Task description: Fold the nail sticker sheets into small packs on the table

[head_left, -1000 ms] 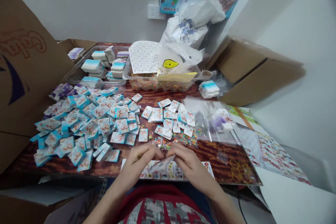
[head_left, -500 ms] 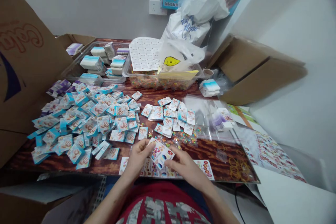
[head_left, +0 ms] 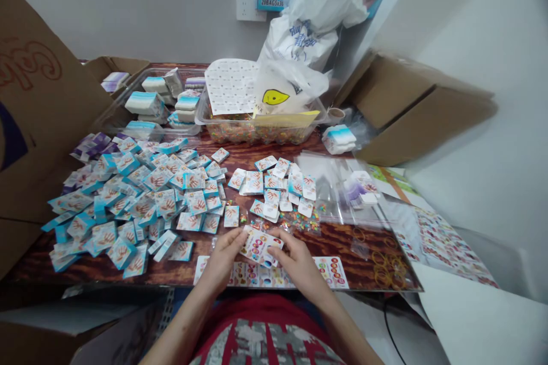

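Between both hands I hold a small white sticker sheet (head_left: 260,248) printed with rows of coloured ovals. My left hand (head_left: 228,254) pinches its left edge between thumb and fingers. On the right edge, my right hand (head_left: 296,259) grips it with the thumb on top. Beneath them a long strip of sticker sheets (head_left: 331,272) lies along the table's front edge, partly hidden by my hands. Just beyond are small clear packets of colourful bits (head_left: 306,219) and a loose group of little hand-printed cards (head_left: 272,195).
A large heap of small blue-and-white boxes (head_left: 145,194) covers the left of the table. Behind stand a clear tub of colourful packets (head_left: 257,132) and a tray of bundled cards (head_left: 148,104). Rubber bands (head_left: 387,268) lie at right. Cardboard boxes (head_left: 422,105) flank the table.
The sticker sheet has turned from a steep slant to a flatter one in my hands, and a different part of its print shows. The camera view has shifted slightly.
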`<state>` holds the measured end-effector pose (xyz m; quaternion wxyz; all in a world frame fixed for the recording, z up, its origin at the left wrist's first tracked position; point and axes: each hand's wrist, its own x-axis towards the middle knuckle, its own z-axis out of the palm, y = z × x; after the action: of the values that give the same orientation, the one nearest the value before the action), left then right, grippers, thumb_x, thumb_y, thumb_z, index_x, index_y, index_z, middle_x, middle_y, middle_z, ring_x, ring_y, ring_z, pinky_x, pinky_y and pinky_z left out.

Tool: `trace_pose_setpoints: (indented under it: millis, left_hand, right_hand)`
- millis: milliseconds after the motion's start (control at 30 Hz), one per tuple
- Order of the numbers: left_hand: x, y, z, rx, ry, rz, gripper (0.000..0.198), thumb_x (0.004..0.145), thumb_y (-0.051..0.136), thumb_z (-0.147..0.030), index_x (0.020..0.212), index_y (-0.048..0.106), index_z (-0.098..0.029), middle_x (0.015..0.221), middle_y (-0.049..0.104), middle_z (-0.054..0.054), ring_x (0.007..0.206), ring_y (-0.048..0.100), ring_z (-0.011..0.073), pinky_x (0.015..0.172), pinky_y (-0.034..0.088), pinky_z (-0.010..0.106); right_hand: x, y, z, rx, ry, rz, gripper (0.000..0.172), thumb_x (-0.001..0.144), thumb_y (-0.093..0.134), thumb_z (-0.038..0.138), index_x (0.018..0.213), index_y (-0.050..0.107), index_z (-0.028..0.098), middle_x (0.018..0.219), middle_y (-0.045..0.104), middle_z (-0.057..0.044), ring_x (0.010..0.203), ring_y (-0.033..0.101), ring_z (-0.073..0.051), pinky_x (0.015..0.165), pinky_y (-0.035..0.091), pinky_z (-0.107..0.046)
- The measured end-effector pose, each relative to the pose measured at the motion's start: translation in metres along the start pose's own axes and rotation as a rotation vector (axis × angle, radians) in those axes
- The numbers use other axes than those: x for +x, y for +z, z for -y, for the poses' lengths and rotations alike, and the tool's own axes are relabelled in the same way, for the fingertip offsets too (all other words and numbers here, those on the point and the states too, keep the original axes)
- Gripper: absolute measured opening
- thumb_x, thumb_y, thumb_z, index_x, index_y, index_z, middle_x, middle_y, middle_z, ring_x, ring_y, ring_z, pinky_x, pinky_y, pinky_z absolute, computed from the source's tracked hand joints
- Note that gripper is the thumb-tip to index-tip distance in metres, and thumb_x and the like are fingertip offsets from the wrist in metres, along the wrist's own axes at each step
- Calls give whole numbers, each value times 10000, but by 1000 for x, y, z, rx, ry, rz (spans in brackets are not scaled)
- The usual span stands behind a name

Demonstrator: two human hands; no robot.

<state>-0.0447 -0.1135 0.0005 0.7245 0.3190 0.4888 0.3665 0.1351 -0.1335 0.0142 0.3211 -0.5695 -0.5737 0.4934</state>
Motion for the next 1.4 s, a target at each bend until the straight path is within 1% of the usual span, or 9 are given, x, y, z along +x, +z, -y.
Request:
trace_pose_setpoints:
  millis: [100,300,500,600,800,933,1200,1300,1400]
  left_hand:
    - [1,-1,1,188,122,-69,377,759,680,-529,759,677,-153,630,609,-4,575,546,140,537,483,240]
    - [3,3,4,716,476,-200,200,861,587,-350,791,715,-212,699,677,16,651,601,176,655,428,252]
    - [-8,16,4,511,273,125,369,939,452,-486,957,661,-182,825,665,30,748,610,182,689,478,265]
    - [-6,17,8,382,136,187,431,900,485,-557,1048,603,-170,768,651,17,639,626,174,591,505,269]
    - [16,12,17,256,70,64,528,791,590,-620,1045,564,-157,769,670,23,499,600,135,462,464,235]
    - [23,16,17,233,46,132,513,772,602,-622,991,561,-160,752,668,19,500,601,129,462,470,230]
    - [27,12,12,168,-15,189,453,746,642,-595,866,524,-175,694,619,-18,486,576,111,454,445,218]
    - [27,15,11,179,-34,225,463,732,657,-594,876,531,-172,685,622,-11,487,573,122,457,441,228]
    - [27,20,11,238,-6,275,403,774,637,-541,898,533,-173,656,591,-28,488,544,113,488,434,229]
  right_hand:
    - [-4,2,4,-8,5,75,112,853,553,272,869,633,194,812,657,1,747,587,-172,657,428,-244]
    - [-11,13,9,176,153,218,197,873,517,284,701,517,189,583,571,39,485,493,-102,480,356,-198]
    - [1,19,-4,456,251,-28,305,735,670,434,798,465,217,514,531,89,367,430,-76,378,321,-174]
    - [9,9,-17,404,233,-27,304,745,643,455,788,452,224,540,570,65,374,453,-96,380,326,-195]
    - [22,-22,-42,-427,-36,-373,75,857,538,269,870,583,211,902,626,-64,827,598,-222,694,449,-313]
    - [26,-24,-52,-692,-50,-317,124,865,484,159,859,600,203,974,600,-85,868,592,-228,732,440,-321]
    - [19,-34,-46,-137,-26,-449,151,879,497,301,931,601,206,873,671,-60,780,620,-212,702,471,-326]
    - [17,-27,-23,145,45,-276,109,833,567,313,871,579,211,720,622,-4,593,566,-155,544,447,-260]
    - [19,-14,-3,83,-62,-78,57,820,564,223,781,604,208,733,608,-5,660,574,-156,600,453,-261]
